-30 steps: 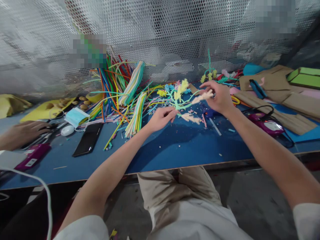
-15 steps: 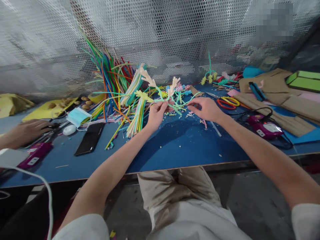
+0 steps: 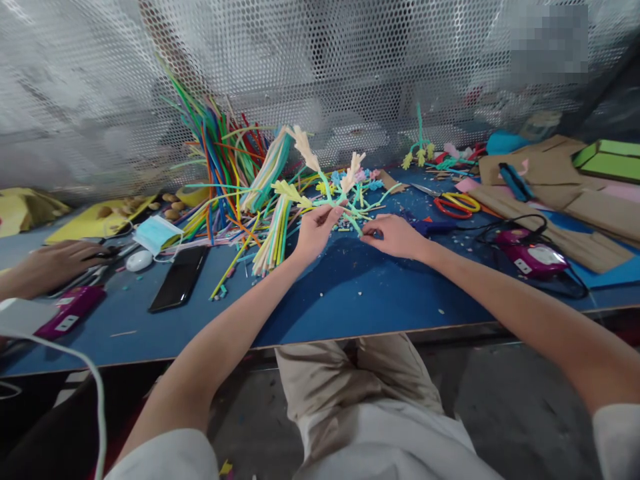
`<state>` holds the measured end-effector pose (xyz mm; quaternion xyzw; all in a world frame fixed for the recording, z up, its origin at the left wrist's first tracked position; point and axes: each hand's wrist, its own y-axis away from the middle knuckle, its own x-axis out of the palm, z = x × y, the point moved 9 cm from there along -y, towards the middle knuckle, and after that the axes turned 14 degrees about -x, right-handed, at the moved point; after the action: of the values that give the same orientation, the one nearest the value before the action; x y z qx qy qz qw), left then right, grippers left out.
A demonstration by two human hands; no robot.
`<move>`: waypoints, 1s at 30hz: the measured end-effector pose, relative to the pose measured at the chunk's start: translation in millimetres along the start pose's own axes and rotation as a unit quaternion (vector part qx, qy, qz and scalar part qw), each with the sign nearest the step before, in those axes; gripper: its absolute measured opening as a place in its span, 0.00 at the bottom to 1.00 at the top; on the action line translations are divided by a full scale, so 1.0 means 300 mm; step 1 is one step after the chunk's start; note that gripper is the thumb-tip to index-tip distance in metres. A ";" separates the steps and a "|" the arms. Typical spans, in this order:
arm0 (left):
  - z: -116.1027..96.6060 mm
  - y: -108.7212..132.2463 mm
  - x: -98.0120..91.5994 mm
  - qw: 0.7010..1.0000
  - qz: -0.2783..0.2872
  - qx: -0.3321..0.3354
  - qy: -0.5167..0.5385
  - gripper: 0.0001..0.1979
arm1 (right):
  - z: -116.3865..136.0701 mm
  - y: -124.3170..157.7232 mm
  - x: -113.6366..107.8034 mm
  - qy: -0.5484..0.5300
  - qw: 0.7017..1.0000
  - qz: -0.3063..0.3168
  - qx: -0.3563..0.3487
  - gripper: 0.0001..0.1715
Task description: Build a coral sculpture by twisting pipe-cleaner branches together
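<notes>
A spray of pipe-cleaner flowers with cream heads, a pale yellow head and mint-green stems stands above the table. My left hand is closed in a pinch around its stems. My right hand pinches the lower end of a green stem, just right of my left hand. Behind the hands lies a pile of small blue, pink and yellow pipe-cleaner flowers, partly hidden by the spray. A blue tool with a cord, likely a glue gun, rests beside my right hand.
Bundled pipe cleaners and loose ones stand left. A black phone, a face mask and another person's hand are farther left. Scissors, a purple power strip and brown paper lie right. Perforated metal backs the table.
My right hand has moved left and down, from beside an outer stem onto the lower stem end. The spray has shifted slightly in my left hand. The blue tool has come into view.
</notes>
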<state>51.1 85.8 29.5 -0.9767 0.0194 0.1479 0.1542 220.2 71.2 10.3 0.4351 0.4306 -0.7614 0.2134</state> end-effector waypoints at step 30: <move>0.050 0.119 0.228 0.870 0.267 0.127 -0.395 0.22 | -0.376 0.143 -0.264 0.116 0.959 -0.213 0.144 0.17</move>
<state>109.2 56.9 -15.0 -0.7666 0.2354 0.5531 0.2259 346.3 139.0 29.0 0.4449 0.4208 -0.7874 -0.0709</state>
